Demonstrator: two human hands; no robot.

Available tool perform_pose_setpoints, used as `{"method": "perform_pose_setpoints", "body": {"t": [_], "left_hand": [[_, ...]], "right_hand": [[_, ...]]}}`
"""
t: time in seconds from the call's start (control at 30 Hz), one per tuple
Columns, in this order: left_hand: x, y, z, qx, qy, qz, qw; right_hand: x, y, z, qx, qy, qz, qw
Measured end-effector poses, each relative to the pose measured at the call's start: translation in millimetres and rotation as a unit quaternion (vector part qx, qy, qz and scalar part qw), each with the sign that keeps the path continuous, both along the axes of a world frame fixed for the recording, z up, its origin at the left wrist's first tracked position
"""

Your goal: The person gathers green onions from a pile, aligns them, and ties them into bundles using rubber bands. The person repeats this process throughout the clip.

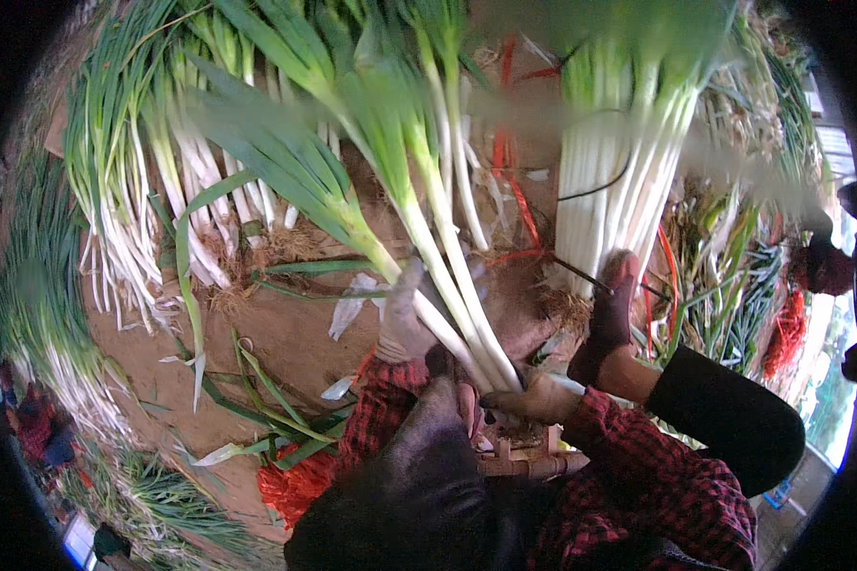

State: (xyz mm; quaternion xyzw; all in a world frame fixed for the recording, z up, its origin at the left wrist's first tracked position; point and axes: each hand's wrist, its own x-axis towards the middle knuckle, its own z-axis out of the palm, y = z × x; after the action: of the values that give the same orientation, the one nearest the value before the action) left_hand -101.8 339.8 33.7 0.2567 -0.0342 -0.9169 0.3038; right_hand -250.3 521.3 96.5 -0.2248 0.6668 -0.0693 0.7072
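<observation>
Three long green onions [464, 307] lie slanted across my front, leaves pointing up and away, white root ends towards me. My left hand [406, 314], pale and apparently gloved, is closed around their white shafts. At the lower ends, my right hand [539, 400] grips them near the roots; its fingertips are partly hidden. A thick upright bundle of green onions [607, 171] stands beyond my right hand, with a dark thin band [600, 189] around it. My shoe [610, 307] rests against the foot of that bundle.
Loose green onions [186, 171] lie in rows on the brown ground at the left. Red plastic strapping [520, 207] runs beside the bundle. Trimmed leaves [278, 421] and a red net-like heap [296, 478] lie near my left sleeve. A person [825, 257] is at the far right.
</observation>
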Motion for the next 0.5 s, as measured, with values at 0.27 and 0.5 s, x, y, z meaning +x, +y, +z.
{"method": "perform_pose_setpoints", "body": {"t": [0.27, 0.5], "left_hand": [[-33, -14, 19, -0.092, -0.116, -0.127, 0.981], [-121, -95, 164, -0.340, -0.136, -0.269, 0.891]], "right_hand": [[-3, 45, 21, -0.081, 0.026, -0.096, 0.992], [-47, 5, 0, -0.297, -0.001, -0.265, 0.918]]}}
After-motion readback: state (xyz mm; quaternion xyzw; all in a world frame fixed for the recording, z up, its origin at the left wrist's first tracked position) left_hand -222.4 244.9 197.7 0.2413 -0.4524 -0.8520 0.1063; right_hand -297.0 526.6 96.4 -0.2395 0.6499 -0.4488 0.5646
